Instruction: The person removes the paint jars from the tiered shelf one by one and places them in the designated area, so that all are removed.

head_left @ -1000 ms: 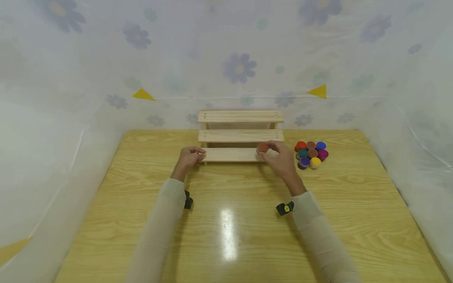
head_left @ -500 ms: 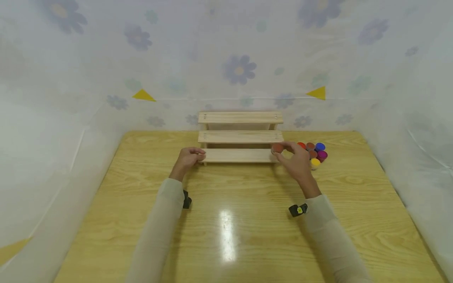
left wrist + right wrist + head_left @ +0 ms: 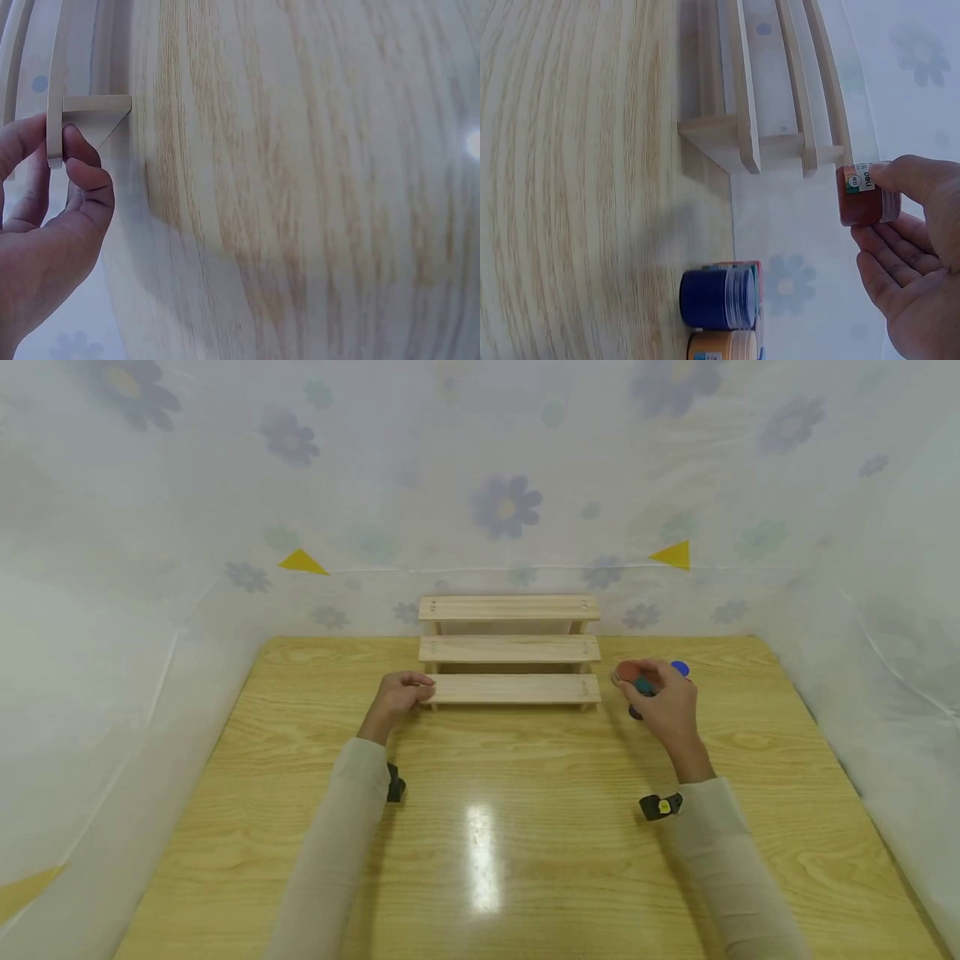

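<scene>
A small three-step wooden display rack (image 3: 510, 648) stands at the back middle of the table. My left hand (image 3: 401, 696) pinches the left end of its lowest step; in the left wrist view the thumb and fingers lie on either side of the board (image 3: 55, 90). Raised off the table, a reddish-brown paint jar (image 3: 860, 199) with a label is pinched between thumb and fingers of my right hand (image 3: 670, 703). That hand is right of the rack, over the group of paint jars, most of which it hides in the head view.
In the right wrist view, a dark blue jar (image 3: 705, 298) and an orange-yellow jar (image 3: 712, 346) stand below the held one. A blue lid (image 3: 679, 668) shows behind the right hand. Flowered white sheeting (image 3: 510, 510) encloses the table (image 3: 480, 760) at the back and sides.
My right hand has moved right with the brown paint jar, from over the lowest step to over the other jars. The left hand stays at the rack's left end.
</scene>
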Demonstrator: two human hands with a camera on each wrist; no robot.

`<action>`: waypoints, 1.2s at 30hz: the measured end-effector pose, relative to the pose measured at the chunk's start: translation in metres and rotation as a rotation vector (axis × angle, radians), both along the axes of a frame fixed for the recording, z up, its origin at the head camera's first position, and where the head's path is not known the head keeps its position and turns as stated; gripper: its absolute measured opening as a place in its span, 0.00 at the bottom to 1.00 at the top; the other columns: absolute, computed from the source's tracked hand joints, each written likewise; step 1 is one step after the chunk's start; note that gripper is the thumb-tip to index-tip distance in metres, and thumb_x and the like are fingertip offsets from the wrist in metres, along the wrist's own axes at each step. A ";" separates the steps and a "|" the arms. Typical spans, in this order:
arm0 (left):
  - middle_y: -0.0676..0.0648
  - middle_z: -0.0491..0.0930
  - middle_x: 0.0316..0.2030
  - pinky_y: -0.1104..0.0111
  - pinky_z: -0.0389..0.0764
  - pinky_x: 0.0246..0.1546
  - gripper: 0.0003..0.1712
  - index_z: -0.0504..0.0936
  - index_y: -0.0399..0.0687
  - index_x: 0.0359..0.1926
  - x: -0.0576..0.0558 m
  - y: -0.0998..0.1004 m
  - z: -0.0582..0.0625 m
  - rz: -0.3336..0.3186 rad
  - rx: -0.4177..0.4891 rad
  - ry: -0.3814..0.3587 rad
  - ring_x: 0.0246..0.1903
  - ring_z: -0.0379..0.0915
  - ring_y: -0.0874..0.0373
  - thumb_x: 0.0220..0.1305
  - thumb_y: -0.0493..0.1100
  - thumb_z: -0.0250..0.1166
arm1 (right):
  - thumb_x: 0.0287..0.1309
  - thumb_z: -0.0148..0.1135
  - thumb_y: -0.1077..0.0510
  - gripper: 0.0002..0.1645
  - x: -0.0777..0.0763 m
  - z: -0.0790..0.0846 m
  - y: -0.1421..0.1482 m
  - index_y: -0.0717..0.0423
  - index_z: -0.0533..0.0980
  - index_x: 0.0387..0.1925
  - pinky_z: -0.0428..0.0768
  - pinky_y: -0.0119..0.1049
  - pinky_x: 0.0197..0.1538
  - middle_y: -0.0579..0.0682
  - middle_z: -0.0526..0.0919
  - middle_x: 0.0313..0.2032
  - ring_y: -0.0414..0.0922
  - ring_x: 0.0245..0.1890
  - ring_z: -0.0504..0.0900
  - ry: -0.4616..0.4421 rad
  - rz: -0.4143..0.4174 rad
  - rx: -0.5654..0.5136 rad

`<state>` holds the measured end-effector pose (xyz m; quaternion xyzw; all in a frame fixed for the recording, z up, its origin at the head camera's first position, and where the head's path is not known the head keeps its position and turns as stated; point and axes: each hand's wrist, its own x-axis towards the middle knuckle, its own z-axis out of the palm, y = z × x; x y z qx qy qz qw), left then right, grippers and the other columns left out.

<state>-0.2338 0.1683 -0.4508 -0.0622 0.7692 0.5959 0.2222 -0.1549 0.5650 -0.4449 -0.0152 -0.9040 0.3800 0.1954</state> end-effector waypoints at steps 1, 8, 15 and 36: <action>0.37 0.75 0.54 0.53 0.71 0.49 0.17 0.77 0.32 0.52 0.000 0.000 0.000 0.002 0.001 -0.002 0.38 0.71 0.54 0.65 0.36 0.60 | 0.54 0.68 0.56 0.27 0.001 0.000 0.002 0.65 0.74 0.53 0.77 0.56 0.48 0.66 0.81 0.46 0.61 0.47 0.80 -0.015 -0.009 0.001; 0.38 0.75 0.53 0.56 0.72 0.46 0.17 0.77 0.33 0.52 -0.001 -0.001 -0.002 0.001 0.001 -0.002 0.35 0.71 0.56 0.64 0.37 0.60 | 0.55 0.67 0.51 0.27 0.007 0.002 0.015 0.63 0.75 0.53 0.77 0.38 0.43 0.64 0.81 0.46 0.59 0.45 0.81 -0.043 -0.073 0.019; 0.44 0.78 0.45 0.61 0.73 0.39 0.14 0.80 0.36 0.48 -0.009 -0.002 -0.017 0.025 0.008 0.003 0.31 0.71 0.59 0.63 0.38 0.63 | 0.54 0.68 0.54 0.28 0.013 0.003 0.030 0.64 0.74 0.54 0.79 0.26 0.44 0.64 0.82 0.47 0.59 0.47 0.80 -0.064 -0.128 -0.027; 0.42 0.77 0.50 0.55 0.72 0.47 0.16 0.78 0.33 0.51 -0.004 -0.003 -0.005 0.020 0.025 -0.005 0.34 0.73 0.59 0.64 0.37 0.62 | 0.57 0.63 0.54 0.29 0.029 -0.003 0.067 0.67 0.72 0.56 0.73 0.54 0.57 0.64 0.78 0.53 0.61 0.55 0.75 -0.172 -0.230 -0.019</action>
